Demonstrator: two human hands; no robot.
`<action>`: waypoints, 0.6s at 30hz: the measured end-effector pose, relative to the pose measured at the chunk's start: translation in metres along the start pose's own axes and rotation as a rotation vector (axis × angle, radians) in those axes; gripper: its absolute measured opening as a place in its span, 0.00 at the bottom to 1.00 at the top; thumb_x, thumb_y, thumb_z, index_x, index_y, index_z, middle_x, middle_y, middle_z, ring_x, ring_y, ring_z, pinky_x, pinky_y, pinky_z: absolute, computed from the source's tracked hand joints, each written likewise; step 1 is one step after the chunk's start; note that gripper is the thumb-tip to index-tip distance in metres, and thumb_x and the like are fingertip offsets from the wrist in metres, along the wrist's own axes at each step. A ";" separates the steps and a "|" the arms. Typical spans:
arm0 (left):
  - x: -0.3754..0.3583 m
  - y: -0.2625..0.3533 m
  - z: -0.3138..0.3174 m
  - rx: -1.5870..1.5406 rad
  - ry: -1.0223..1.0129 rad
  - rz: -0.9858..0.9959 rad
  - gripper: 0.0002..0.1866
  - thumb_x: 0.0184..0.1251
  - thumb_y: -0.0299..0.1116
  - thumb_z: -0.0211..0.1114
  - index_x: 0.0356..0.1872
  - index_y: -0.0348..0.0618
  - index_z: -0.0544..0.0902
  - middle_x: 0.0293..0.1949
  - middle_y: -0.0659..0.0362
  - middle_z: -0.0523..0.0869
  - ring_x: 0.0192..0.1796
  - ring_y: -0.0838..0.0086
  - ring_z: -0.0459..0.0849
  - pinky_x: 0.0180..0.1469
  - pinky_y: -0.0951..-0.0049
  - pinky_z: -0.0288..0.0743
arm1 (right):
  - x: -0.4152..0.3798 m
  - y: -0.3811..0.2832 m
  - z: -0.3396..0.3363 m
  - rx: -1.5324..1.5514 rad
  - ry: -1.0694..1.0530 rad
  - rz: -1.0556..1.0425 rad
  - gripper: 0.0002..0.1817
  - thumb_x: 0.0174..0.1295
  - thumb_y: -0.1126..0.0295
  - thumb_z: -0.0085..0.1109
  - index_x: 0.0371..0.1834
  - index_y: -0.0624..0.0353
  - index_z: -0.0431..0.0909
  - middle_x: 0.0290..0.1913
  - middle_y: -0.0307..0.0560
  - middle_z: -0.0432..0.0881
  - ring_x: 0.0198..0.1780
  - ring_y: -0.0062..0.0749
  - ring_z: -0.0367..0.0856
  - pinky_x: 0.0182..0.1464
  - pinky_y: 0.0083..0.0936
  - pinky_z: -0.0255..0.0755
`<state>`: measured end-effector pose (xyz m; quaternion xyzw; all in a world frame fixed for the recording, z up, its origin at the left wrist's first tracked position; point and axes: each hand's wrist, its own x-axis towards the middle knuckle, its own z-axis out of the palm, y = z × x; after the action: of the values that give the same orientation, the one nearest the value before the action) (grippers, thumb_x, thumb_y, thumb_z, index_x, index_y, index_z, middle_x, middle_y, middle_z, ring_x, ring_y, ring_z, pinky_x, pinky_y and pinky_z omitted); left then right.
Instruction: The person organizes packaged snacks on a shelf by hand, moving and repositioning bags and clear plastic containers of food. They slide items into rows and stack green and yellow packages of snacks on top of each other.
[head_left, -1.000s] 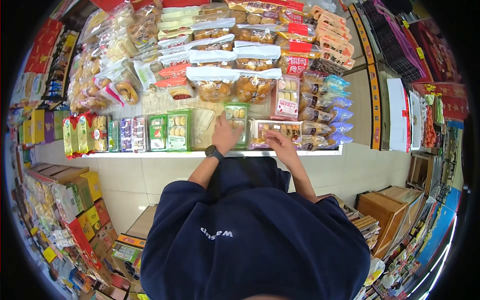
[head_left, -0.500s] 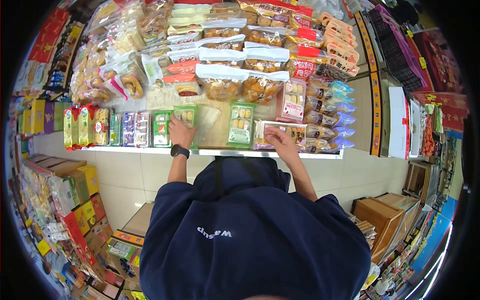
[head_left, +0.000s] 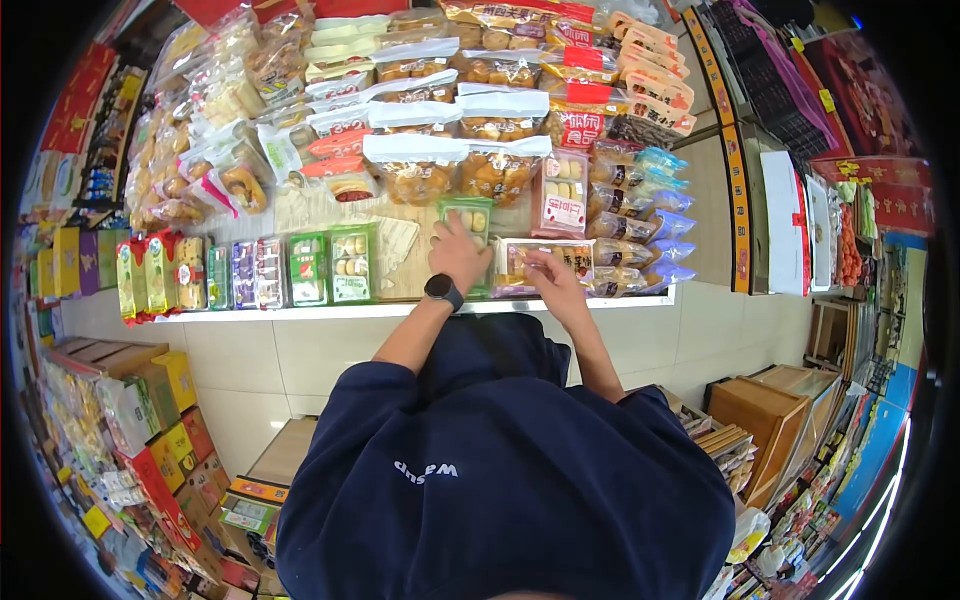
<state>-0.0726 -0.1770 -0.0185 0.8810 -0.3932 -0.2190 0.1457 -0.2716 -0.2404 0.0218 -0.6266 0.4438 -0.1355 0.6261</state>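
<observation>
My left hand [head_left: 461, 257], with a dark watch on the wrist, reaches over a green-edged pack of round pastries [head_left: 468, 215]. Its fingers lie around the pack's sides and hide the lower part. Just to the right, my right hand [head_left: 553, 282] has its fingers bent and pressed together on a flat pack of pastries [head_left: 518, 258] lying crosswise at the shelf's front edge. Left of my left hand, another green-edged pastry pack [head_left: 351, 262] stands beside a darker green pack [head_left: 309, 268]. Between them and my left hand lie flat clear wrappers or trays [head_left: 398, 245].
Bagged pastries with white tops [head_left: 415, 170] line up behind. A pink pastry pack [head_left: 560, 195] and several purple-ended bags [head_left: 665, 245] stand at the right. The shelf's white front edge [head_left: 330, 312] runs before me. Wooden crates [head_left: 755, 430] stand lower right.
My left hand has let go of the green-edged pack, now beside the darker green one, and moved right onto another green-edged pack. My right hand stays at the crosswise pack. The view has shifted slightly.
</observation>
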 end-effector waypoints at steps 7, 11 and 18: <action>-0.012 -0.039 0.005 -0.176 0.058 0.010 0.54 0.65 0.60 0.69 0.78 0.31 0.55 0.64 0.33 0.73 0.56 0.40 0.83 0.53 0.50 0.82 | -0.003 0.001 -0.008 0.026 0.039 -0.001 0.20 0.73 0.70 0.61 0.65 0.66 0.78 0.56 0.47 0.87 0.56 0.28 0.85 0.58 0.26 0.78; -0.006 -0.132 0.021 -0.001 0.258 -0.074 0.51 0.64 0.60 0.69 0.74 0.27 0.63 0.66 0.32 0.74 0.63 0.42 0.79 0.61 0.51 0.77 | -0.006 0.000 -0.011 0.009 0.052 -0.003 0.20 0.72 0.71 0.61 0.64 0.66 0.78 0.56 0.47 0.87 0.55 0.28 0.85 0.57 0.25 0.78; -0.003 -0.220 -0.005 0.116 0.152 -0.399 0.58 0.47 0.49 0.81 0.75 0.33 0.57 0.60 0.37 0.76 0.65 0.42 0.76 0.64 0.49 0.76 | -0.002 0.001 -0.010 -0.012 0.045 0.039 0.20 0.73 0.72 0.61 0.65 0.66 0.78 0.57 0.46 0.86 0.57 0.27 0.85 0.59 0.24 0.77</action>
<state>0.0664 -0.0315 -0.1076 0.9623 -0.2107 -0.1533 0.0778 -0.2805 -0.2458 0.0238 -0.6184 0.4709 -0.1348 0.6146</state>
